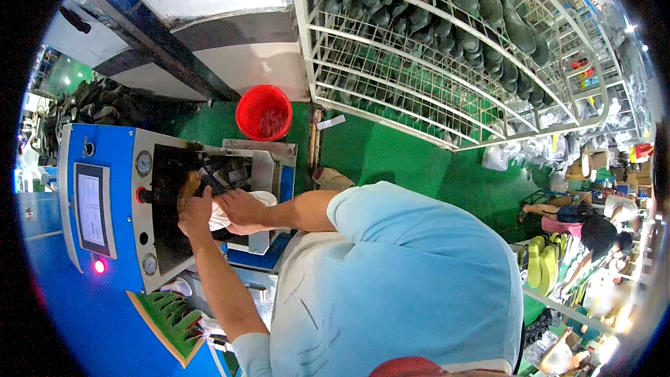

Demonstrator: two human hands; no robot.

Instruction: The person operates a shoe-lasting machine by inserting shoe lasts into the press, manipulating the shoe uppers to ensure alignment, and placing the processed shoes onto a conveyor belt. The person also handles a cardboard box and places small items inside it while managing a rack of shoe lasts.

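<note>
The hands were close together at the open front of the blue machine (105, 143). The left hand (194, 215) was the farther in, its fingers curled beside a dark piece (213, 181) that jutted toward the machine's hollow; whether they were closed round it could not be made out. The right hand (241, 211) lay over a white piece (219, 218), which showed between the two hands, just inside the machine's mouth; the fingers hid too much to tell how firm that hold was. The step in hand looked to be close two-handed work on the white piece at the machine, the dark piece within reach of both. As a judgement, the next move called for a sure hold on the white piece and care that neither wrist caught the metal frame (262, 167) at the machine's near side. The screen (91, 202) and a lit red lamp (100, 266) faced outward on the machine's panel. A red bucket (264, 113) stood near the machine's right side, and a rack (391, 49) of dark shoe forms lay farther off beyond it.
</note>
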